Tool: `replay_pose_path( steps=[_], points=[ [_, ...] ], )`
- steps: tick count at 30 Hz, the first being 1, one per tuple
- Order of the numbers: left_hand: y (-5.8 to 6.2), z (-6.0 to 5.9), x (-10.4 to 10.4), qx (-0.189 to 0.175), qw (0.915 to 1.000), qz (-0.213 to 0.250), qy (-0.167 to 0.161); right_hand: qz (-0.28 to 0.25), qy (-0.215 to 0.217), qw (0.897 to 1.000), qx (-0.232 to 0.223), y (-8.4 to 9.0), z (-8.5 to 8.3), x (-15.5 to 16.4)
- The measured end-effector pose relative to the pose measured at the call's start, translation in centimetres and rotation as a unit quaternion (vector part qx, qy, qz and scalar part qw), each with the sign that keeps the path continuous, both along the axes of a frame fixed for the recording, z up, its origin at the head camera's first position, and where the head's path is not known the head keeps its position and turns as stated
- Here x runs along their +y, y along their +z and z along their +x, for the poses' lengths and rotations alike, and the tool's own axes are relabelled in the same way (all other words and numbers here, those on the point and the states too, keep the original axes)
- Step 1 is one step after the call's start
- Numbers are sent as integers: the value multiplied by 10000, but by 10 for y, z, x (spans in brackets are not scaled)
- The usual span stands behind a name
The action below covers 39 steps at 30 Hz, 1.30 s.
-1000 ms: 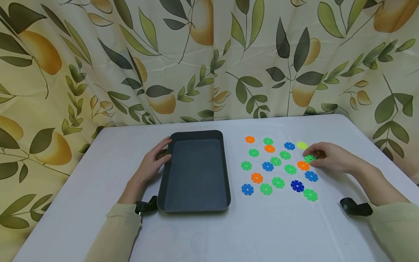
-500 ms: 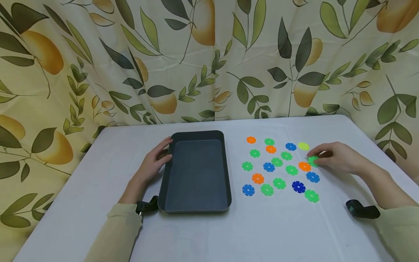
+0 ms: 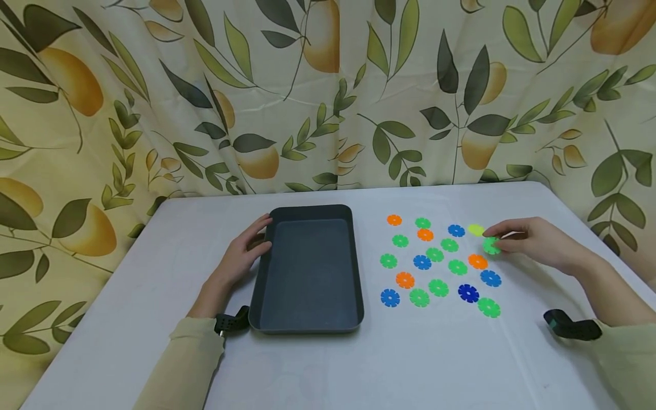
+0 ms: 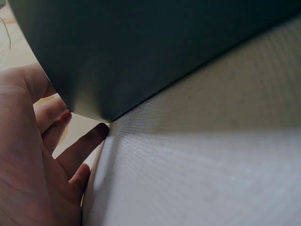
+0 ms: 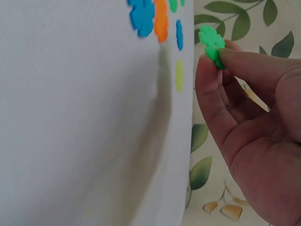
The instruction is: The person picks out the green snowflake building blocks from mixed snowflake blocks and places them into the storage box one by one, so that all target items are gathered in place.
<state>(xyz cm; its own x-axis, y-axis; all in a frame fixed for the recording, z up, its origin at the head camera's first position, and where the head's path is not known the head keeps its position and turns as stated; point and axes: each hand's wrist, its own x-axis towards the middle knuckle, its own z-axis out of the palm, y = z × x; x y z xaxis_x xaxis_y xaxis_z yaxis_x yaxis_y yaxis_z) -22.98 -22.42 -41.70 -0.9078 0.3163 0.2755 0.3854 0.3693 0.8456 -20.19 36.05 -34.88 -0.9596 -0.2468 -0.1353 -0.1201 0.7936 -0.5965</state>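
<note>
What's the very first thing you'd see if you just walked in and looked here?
Bright little flower-shaped discs in orange, green and blue dot the white table on the right. The right hand pinches a green disc at their far edge. The left hand rests against a dark empty tray in the middle.

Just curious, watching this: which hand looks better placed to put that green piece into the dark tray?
Probably the right hand: it already pinches the green piece. The left hand rests against the tray.
</note>
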Motion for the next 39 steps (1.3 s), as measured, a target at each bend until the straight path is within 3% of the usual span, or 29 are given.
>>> replay_pose_path(
  steps=[9, 22, 31, 39],
  points=[
    [3, 0, 1, -74, 9999, -54, 70, -519, -8, 9985, -176, 14, -8, -39],
    [6, -1, 8, -357, 9990, -270, 24, -1364, 277, 9898, -303, 28, -28, -124],
    [7, 0, 11, -594, 9981, -159, -17, -2204, 468, 9730, -491, 25, -38, -180],
    [5, -1, 9, -348, 9992, -178, -88, -2658, 694, 9599, -567, 20, -52, -226]
  ],
)
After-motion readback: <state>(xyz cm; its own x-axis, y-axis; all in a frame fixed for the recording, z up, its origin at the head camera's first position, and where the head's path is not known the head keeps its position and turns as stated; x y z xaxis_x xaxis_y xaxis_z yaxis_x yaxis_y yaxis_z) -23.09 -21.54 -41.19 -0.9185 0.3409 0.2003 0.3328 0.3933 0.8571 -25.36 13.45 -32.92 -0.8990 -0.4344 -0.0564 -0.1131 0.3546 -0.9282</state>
